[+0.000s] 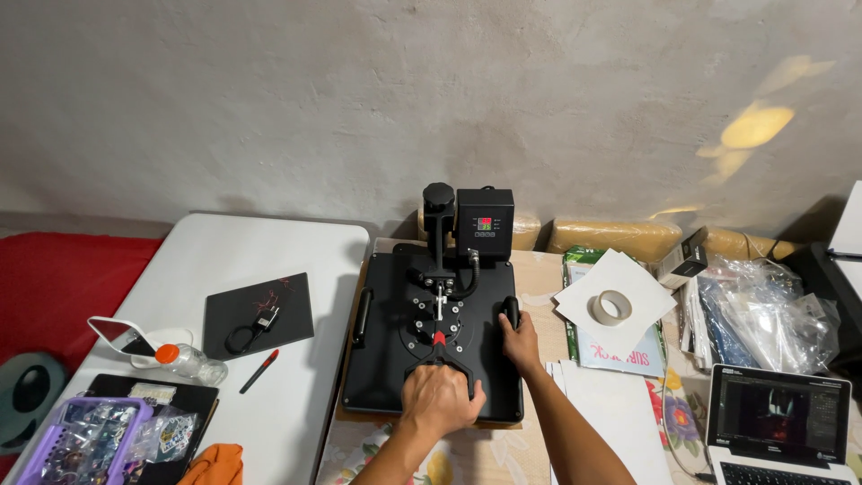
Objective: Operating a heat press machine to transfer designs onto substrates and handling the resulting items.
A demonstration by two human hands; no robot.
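A black heat press [431,346] sits at the centre of the scene on a table covered with a floral cloth [467,454], its upper platen lowered flat. The control box [485,218] with a small lit display stands at the far end of the press, beside the round-topped pressure knob [438,196].

The left hand [442,400] is closed around the front lever handle at the near edge of the platen; the fingers wrap over it and hide it. The right hand [520,339] grips the black side handle [511,310] on the right edge of the platen, fingers curled around its lower part. A matching side handle [363,316] on the left edge is untouched.

Right of the press, a roll of tape [614,307] lies on a white sheet of paper [651,292]. An open laptop [779,422] sits at the near right, with clear plastic bags [763,314] beyond it.

Left of the press stands a white table [260,247]. It carries a black mat [265,301] with a cable and plug on it, a red pen [259,371] just near of the mat, and a plastic bottle [189,361] with an orange cap lying on its side. A purple case [85,440] and an orange cloth [215,465] occupy the near left corner.
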